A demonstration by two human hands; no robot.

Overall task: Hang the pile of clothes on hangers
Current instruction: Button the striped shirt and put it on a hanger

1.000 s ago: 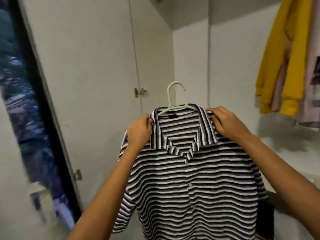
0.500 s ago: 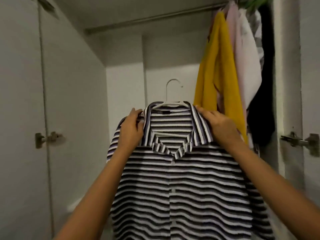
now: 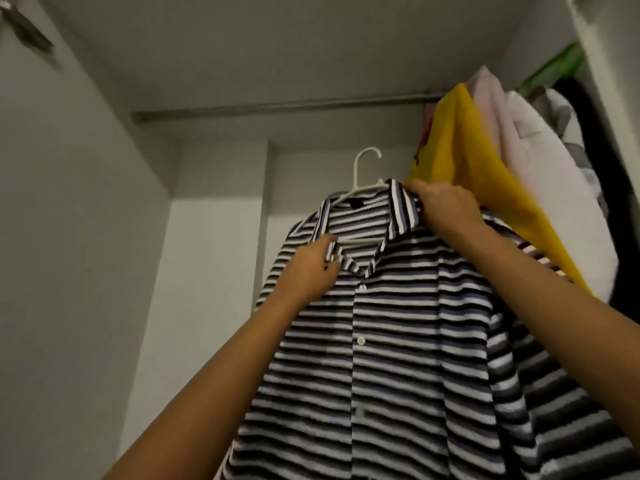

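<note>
The striped shirt, on its white hanger, is now raised nearer the rail. Its collar is gripped by the fingers of the left hand and right hand. Only hooking is left.

The striped shirt on its white hanger is now higher, and the hook is nearer the closet rod. The shirt now tilts, with its right shoulder raised. The left grip now holds the front of the collar, lower than its earlier place at the collar's outer edge. The right grip is higher, in front of the yellow garment.
</note>
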